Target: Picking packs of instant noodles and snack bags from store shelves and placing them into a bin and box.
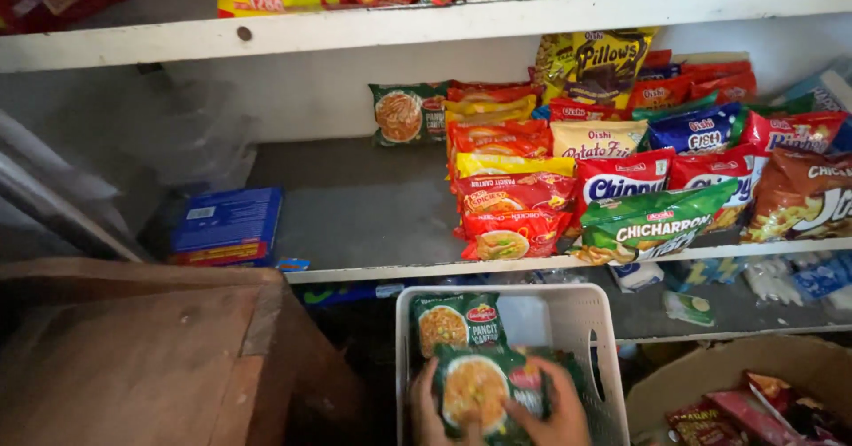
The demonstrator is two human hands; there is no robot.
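Both my hands grip a green noodle packet (484, 391) low in the middle of the view, inside a white plastic basket (593, 322). My left hand (426, 406) holds its left edge and my right hand (552, 410) holds its right edge. Another green noodle packet (454, 320) stands upright in the basket just behind it. On the grey shelf (355, 206) above, a stack of red and yellow noodle packets (506, 189) lies beside several snack bags (657, 220).
A blue box (226, 226) lies at the shelf's left. A brown wooden surface (124, 357) fills the lower left. A cardboard box (763, 393) with red packets sits at the lower right. More snack bags rest on the white upper shelf (426, 24).
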